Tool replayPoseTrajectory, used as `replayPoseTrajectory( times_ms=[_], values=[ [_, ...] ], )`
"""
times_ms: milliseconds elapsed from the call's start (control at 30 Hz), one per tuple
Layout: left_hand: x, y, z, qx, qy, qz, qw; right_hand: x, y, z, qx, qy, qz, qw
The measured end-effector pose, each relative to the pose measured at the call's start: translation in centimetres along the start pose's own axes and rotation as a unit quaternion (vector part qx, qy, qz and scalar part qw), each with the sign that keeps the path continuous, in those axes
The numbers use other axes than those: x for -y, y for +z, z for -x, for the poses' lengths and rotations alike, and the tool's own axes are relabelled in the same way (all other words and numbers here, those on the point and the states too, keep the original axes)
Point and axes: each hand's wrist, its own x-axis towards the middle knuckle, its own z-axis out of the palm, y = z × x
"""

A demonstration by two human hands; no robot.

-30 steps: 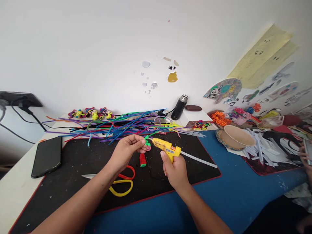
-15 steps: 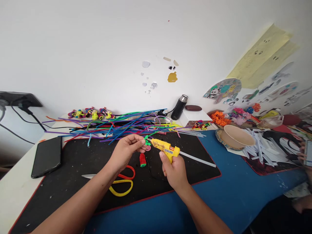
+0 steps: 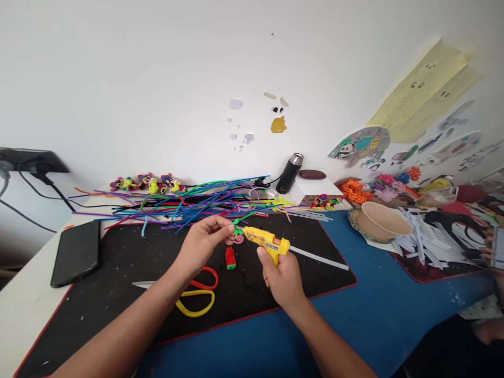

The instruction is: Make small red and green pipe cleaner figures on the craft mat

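My left hand (image 3: 202,242) pinches a small green and pink pipe-cleaner piece (image 3: 237,231) above the black mat (image 3: 118,268). My right hand (image 3: 281,275) grips the handle of a yellow glue gun (image 3: 265,240), a clear glue stick jutting from its back. The gun's nozzle points left and touches the small piece. A small red and green coiled piece (image 3: 230,258) lies on the mat just below both hands.
Red and yellow scissors (image 3: 195,296) lie under my left wrist. A heap of coloured pipe cleaners (image 3: 189,205) runs along the mat's far edge. A phone (image 3: 76,252) lies at left, a black flask (image 3: 289,173) and a bowl (image 3: 384,220) at right. Another person's hand (image 3: 494,252) shows far right.
The glue gun's nozzle has crept slightly left, closing onto the small piece. My left hand has stayed almost still.
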Motion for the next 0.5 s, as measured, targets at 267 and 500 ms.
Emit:
replayPoseTrajectory(
  times_ms=[267,500],
  values=[
    [-0.07,0.06,0.09,-0.001,0.002,-0.019,1.000,-0.07,0.02,-0.06,-0.002,0.002,0.002,1.000],
    [-0.15,-0.01,-0.04,-0.010,0.010,-0.020,1.000,-0.54,0.05,0.01,-0.006,0.003,0.004,1.000]
  ],
)
